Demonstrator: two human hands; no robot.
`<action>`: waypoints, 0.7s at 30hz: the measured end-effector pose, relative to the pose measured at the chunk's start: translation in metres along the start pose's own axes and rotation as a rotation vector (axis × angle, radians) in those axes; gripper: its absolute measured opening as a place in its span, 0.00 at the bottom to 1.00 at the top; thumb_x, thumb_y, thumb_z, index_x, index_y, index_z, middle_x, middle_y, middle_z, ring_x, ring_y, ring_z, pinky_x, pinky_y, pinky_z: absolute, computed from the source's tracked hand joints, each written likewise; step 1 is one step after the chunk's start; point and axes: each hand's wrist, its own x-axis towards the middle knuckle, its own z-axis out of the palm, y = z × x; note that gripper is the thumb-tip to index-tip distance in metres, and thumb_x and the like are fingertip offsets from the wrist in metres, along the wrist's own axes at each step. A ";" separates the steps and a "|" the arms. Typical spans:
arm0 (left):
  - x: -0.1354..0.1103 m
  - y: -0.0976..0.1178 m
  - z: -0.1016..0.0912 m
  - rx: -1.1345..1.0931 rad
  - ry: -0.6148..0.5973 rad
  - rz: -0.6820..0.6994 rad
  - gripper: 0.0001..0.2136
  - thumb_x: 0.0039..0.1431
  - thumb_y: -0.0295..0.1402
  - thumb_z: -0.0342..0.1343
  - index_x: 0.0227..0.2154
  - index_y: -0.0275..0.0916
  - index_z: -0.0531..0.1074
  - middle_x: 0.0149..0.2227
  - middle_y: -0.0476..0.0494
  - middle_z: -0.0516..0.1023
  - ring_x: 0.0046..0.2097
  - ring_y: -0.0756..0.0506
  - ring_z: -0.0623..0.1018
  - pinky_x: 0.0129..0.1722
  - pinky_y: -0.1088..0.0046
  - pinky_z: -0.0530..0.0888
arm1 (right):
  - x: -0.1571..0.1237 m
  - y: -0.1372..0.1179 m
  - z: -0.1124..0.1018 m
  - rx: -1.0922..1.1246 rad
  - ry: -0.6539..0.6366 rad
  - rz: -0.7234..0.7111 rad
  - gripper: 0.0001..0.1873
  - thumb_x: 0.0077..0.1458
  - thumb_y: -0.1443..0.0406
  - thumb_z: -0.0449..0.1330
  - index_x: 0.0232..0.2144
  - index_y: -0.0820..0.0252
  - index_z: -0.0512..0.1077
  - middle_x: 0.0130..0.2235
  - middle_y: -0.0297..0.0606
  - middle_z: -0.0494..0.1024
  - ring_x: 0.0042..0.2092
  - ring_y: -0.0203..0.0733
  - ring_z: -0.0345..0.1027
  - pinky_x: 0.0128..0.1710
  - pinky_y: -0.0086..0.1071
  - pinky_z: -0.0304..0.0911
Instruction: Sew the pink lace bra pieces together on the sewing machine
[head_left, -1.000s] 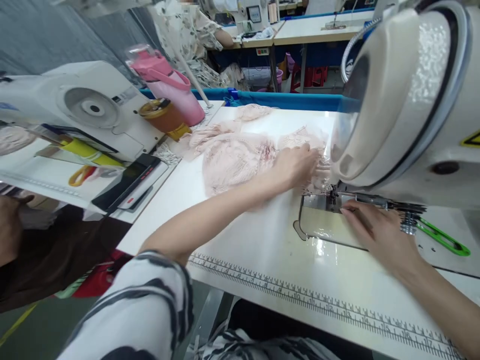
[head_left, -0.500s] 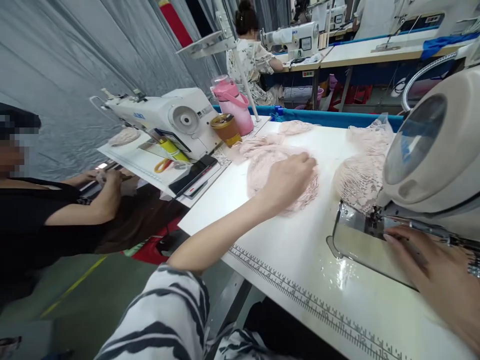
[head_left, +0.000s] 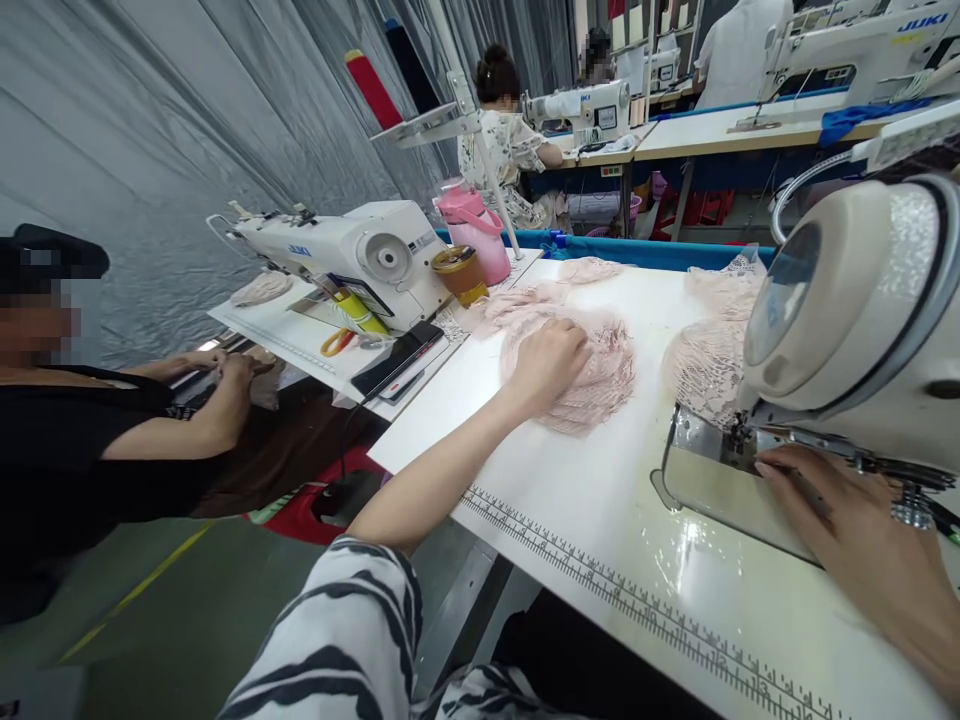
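A loose heap of pale pink lace pieces (head_left: 596, 385) lies on the white sewing table (head_left: 555, 490). My left hand (head_left: 551, 362) rests on this heap, its fingers curled together on the lace; the fingertips are partly hidden. At the right, my right hand (head_left: 847, 500) is beside the needle area of a white sewing machine (head_left: 847, 290). Thumb and forefinger come together at the metal plate (head_left: 712, 440), and whatever they may pinch is too small to make out. Another pink lace piece (head_left: 705, 365) lies behind the plate, partly hidden by the machine head.
A printed ruler (head_left: 600, 590) runs along the table's front edge. To the left stand a second sewing machine (head_left: 337, 250), a pink bottle (head_left: 472, 230), a brown jar (head_left: 459, 272) and a black phone (head_left: 397, 358). A co-worker (head_left: 150, 400) sits at far left, handling material.
My left hand has moved left across the lace heap, uncovering its right side. My right hand stays by the needle area. The whole view has shifted slightly.
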 end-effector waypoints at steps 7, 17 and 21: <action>0.001 -0.003 0.002 -0.008 0.011 -0.010 0.08 0.60 0.33 0.51 0.37 0.39 0.74 0.39 0.42 0.77 0.44 0.40 0.74 0.39 0.67 0.68 | -0.007 0.002 0.003 -0.118 -0.074 0.034 0.17 0.61 0.51 0.50 0.40 0.52 0.73 0.31 0.35 0.79 0.31 0.42 0.72 0.27 0.33 0.59; -0.002 -0.007 -0.004 -0.208 0.055 -0.093 0.09 0.56 0.30 0.51 0.27 0.39 0.77 0.32 0.46 0.80 0.36 0.44 0.77 0.35 0.71 0.70 | -0.004 0.000 0.003 -0.086 0.018 -0.032 0.20 0.63 0.52 0.47 0.38 0.55 0.74 0.27 0.33 0.78 0.28 0.41 0.70 0.33 0.34 0.56; 0.001 -0.018 -0.007 -0.337 0.126 -0.124 0.08 0.55 0.30 0.52 0.27 0.39 0.77 0.31 0.50 0.80 0.35 0.48 0.78 0.35 0.76 0.71 | -0.004 0.002 0.007 -0.100 0.072 -0.077 0.17 0.63 0.53 0.50 0.37 0.55 0.74 0.28 0.33 0.78 0.29 0.40 0.69 0.33 0.33 0.55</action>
